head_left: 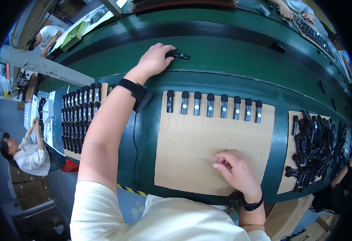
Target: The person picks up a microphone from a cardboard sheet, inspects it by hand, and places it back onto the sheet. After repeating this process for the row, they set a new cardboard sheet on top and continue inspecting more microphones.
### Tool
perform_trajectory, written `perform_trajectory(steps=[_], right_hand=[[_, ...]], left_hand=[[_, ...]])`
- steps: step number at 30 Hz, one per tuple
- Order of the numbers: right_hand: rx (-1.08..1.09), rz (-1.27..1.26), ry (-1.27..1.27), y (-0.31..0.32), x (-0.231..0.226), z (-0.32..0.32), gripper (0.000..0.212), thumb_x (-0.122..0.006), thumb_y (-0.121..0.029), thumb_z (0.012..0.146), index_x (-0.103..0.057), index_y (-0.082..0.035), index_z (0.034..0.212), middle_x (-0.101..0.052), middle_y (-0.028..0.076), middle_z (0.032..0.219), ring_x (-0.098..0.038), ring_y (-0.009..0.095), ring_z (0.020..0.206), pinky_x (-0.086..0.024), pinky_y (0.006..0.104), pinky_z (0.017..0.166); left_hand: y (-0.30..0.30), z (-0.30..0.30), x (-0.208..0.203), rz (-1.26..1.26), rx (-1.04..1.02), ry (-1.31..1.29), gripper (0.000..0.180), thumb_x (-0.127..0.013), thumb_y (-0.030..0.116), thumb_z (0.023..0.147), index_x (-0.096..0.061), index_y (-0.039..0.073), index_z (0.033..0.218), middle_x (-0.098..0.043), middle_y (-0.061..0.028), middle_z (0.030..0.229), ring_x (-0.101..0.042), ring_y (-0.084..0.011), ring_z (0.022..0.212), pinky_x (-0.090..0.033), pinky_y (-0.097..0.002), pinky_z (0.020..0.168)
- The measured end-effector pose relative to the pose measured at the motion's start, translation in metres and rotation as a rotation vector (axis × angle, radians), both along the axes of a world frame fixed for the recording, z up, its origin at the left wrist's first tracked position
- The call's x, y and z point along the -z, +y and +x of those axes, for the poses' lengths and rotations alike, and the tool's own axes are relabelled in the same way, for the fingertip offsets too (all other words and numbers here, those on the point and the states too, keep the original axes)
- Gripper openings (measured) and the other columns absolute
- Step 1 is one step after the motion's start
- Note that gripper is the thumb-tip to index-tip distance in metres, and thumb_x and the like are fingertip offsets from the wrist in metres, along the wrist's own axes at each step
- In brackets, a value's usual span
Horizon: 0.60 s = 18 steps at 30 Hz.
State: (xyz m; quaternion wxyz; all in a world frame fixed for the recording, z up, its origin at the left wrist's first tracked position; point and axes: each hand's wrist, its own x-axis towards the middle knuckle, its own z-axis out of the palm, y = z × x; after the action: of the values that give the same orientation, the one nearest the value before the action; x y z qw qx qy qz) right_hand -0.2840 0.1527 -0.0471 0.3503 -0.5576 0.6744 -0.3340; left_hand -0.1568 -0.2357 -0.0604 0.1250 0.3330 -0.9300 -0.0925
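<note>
My left hand [156, 59] stretches out over the green conveyor belt. Its thumb and fingertips close around one end of a small black clip-on microphone [181, 56]; that end is hidden by the fingers. Over the lower right of a cardboard sheet [188, 160] hovers my right hand [237, 168], with loosely bent fingers, a gap between thumb and forefinger, and nothing visible in it. Along the sheet's far edge lies a row of several black microphones [210, 105] with foam tips, most showing a pale round spot.
At right, a loose heap of microphones [314, 148] covers another cardboard piece. Neat rows of them [79, 120] lie at left, beside a metal post [43, 64]. More microphones [278, 47] are scattered on the belt. Co-workers sit at left and across the belt. A black cable [135, 140] hangs from my left wristband.
</note>
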Motion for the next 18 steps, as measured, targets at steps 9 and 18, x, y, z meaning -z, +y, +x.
perform_trajectory(steps=[9,18], right_hand=[[-0.024,-0.005,0.037,0.002,-0.002,0.0,0.021,-0.072,-0.01,0.083,-0.066,-0.004,0.102,-0.065,0.009,0.086,-0.063,0.021,0.075,-0.052,0.0295,0.067],[0.16,-0.119,-0.572,0.01,-0.026,0.019,0.025,-0.07,-0.008,0.087,-0.063,0.002,0.109,-0.065,0.006,0.093,-0.063,0.013,0.084,-0.05,0.0265,0.078]], left_hand=[[0.04,0.026,-0.026,0.348,-0.097,0.268,0.026,-0.07,0.004,0.083,-0.062,0.001,0.107,-0.065,-0.0075,0.094,-0.063,-0.0172,0.088,-0.051,-0.0297,0.081],[0.226,0.088,-0.064,0.462,0.306,0.637,0.028,-0.073,-0.004,0.073,-0.063,0.002,0.098,-0.065,-0.0108,0.095,-0.063,-0.0258,0.089,-0.051,-0.0353,0.081]])
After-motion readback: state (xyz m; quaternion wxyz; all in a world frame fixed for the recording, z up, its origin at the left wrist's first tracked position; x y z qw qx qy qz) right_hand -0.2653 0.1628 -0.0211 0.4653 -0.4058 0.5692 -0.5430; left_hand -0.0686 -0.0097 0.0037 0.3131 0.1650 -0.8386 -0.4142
